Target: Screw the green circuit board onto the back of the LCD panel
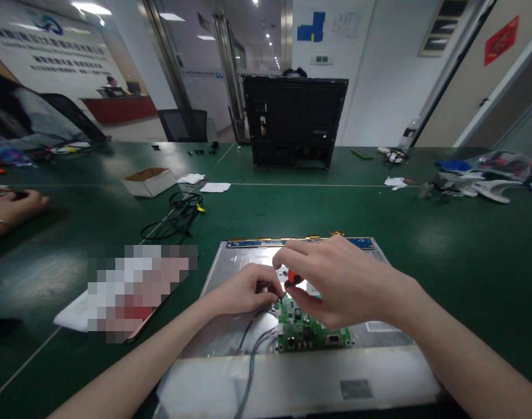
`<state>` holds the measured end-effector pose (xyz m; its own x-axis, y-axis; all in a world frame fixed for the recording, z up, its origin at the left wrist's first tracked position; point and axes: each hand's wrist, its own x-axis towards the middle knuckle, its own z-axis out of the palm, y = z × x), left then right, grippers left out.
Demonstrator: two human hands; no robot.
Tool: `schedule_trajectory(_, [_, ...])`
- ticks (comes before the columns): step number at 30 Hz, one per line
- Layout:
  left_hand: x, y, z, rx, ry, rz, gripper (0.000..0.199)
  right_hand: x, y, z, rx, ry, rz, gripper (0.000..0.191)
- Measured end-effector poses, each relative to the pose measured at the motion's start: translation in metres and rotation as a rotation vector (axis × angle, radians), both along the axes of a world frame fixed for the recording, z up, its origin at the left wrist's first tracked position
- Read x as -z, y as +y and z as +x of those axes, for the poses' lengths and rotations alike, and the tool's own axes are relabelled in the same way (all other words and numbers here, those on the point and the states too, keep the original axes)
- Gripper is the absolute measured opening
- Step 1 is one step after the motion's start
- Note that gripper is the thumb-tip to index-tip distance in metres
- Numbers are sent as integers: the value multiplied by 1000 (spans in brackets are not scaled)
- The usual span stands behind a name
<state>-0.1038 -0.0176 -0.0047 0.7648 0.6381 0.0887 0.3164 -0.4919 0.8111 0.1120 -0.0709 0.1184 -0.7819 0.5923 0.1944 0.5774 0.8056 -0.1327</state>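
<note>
A metal-backed display panel (213, 372) lies flat in front of me, with a green circuit board (311, 331) on its back. My right hand (342, 285) is closed around a screwdriver (295, 277) with an orange and black handle, its tip down at the board's upper left corner. My left hand (246, 289) pinches at that same corner, beside the screwdriver tip; whatever its fingertips hold is too small to make out. Grey cables (253, 364) run from the board's left side across the panel. Along the panel's far edge sits a blue circuit strip (270, 243).
A black monitor housing (295, 122) stands upright at the back of the green table (475, 256). To the left are a coiled black cable (178, 215), a small open box (147, 182) and a pixelated item (139, 291). Another person's hand (15, 209) rests at far left. Clutter (475, 180) lies right.
</note>
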Motion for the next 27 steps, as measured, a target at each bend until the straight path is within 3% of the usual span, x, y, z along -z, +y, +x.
schedule_trajectory(14, [3, 2, 0, 13, 3, 10, 6, 3, 2, -1, 41, -25, 42, 10])
schedule_trajectory(27, [-1, -1, 0, 7, 16, 38, 6, -2, -1, 0, 6, -20, -30, 14])
